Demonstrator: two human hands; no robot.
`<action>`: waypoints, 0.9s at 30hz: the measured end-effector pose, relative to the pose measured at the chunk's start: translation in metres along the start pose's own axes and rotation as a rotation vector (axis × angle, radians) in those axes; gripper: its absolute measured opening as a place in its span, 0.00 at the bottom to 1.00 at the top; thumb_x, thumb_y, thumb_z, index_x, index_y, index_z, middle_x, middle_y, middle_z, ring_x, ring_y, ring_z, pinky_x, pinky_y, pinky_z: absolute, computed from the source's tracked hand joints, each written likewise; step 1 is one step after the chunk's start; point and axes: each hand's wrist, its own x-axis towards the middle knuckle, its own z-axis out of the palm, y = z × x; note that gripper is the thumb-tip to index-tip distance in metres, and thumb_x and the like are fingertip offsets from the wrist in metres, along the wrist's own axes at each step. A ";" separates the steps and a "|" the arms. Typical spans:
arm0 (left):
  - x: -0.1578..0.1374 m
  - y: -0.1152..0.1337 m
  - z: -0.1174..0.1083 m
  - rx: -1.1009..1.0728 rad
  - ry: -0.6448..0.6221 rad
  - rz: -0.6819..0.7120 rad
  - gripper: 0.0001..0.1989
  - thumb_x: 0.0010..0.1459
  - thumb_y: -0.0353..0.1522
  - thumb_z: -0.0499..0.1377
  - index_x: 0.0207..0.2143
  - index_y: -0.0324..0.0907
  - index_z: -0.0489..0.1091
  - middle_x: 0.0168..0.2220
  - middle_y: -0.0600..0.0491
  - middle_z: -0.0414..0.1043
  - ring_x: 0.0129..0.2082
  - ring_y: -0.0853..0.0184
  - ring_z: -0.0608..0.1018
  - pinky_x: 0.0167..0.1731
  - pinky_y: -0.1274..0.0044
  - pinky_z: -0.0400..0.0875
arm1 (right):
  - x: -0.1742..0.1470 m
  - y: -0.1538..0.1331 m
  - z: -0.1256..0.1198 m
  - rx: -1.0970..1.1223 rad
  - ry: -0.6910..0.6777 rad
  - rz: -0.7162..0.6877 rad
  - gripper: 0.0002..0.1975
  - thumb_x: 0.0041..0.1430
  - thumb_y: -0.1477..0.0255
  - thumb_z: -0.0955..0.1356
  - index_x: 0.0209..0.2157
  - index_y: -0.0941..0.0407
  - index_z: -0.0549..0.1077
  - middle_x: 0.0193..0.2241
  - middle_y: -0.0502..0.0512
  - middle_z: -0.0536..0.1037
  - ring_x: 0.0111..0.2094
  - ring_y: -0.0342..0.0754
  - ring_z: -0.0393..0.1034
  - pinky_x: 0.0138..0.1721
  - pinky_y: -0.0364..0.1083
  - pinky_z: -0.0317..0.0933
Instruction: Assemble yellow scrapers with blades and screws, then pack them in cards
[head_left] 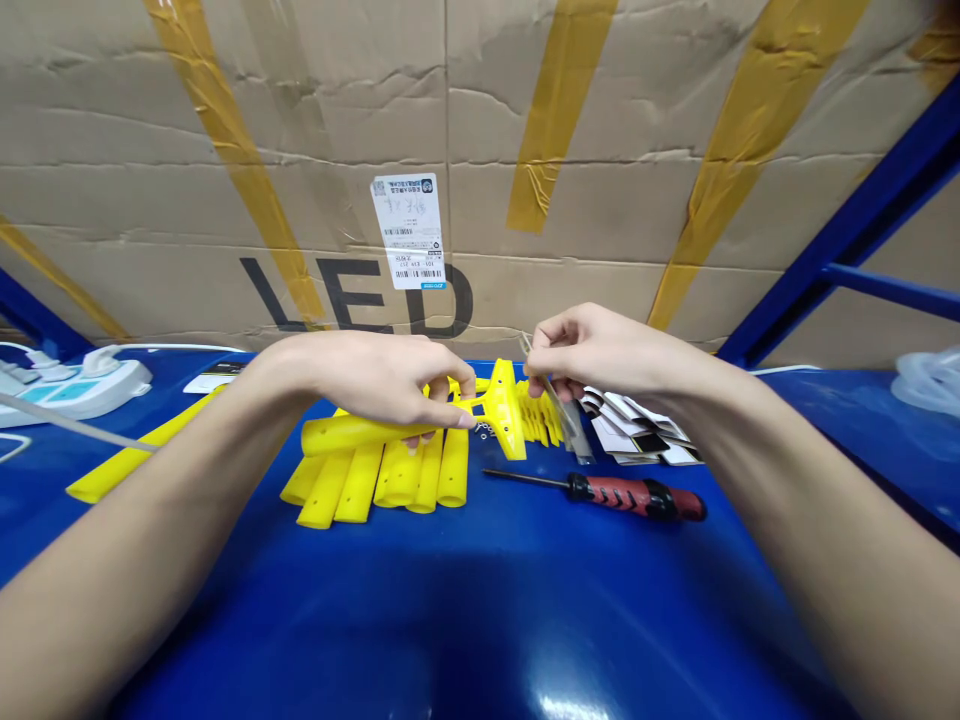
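L hand [397, 385] is curled round the yellow scraper [504, 408], thumb & fingers closed near its neck. Scraper is held sideways above the blue table [450, 610], wide head pointing R, handle end over a bunch of yellow tubes [356, 485]; can't tell if it touches them. R hand [589, 350] is closed in a pinch, thumb against fingers, w/ a thin clear strip [568, 415] hanging down just R of the scraper head; can't tell exactly what the strip is.

A row of small yellow pieces [541, 418] sits behind, btwn scraper head & strip, partly hidden. Folded leaflets [637, 430] lie R of the strip. Red/black screwdriver [637, 497] lies in front of them, tip pointing L. Far L: a longer yellow piece [112, 470], partly behind the L forearm, + a white power strip [97, 390] w/ plugs in. Big cardboard box [480, 130] stands at the back, marked "LED".
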 end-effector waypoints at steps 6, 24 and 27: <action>0.001 -0.004 0.001 -0.031 0.026 0.023 0.20 0.66 0.49 0.54 0.46 0.44 0.72 0.40 0.52 0.81 0.34 0.66 0.78 0.29 0.78 0.63 | 0.000 0.004 -0.001 0.287 -0.126 -0.051 0.15 0.44 0.68 0.80 0.25 0.54 0.72 0.21 0.47 0.75 0.24 0.41 0.68 0.25 0.42 0.60; 0.001 -0.009 0.001 0.017 0.015 0.106 0.21 0.66 0.48 0.55 0.51 0.43 0.72 0.42 0.51 0.79 0.35 0.66 0.77 0.30 0.79 0.62 | 0.009 0.021 -0.004 0.213 -0.193 0.044 0.15 0.45 0.63 0.80 0.23 0.54 0.73 0.21 0.50 0.77 0.26 0.44 0.72 0.28 0.43 0.65; 0.003 -0.014 0.002 0.027 0.036 0.100 0.23 0.66 0.49 0.55 0.54 0.43 0.72 0.44 0.51 0.79 0.37 0.66 0.77 0.31 0.78 0.63 | 0.010 0.022 -0.003 0.251 -0.188 0.060 0.17 0.45 0.64 0.80 0.22 0.54 0.71 0.22 0.50 0.78 0.26 0.43 0.73 0.29 0.43 0.65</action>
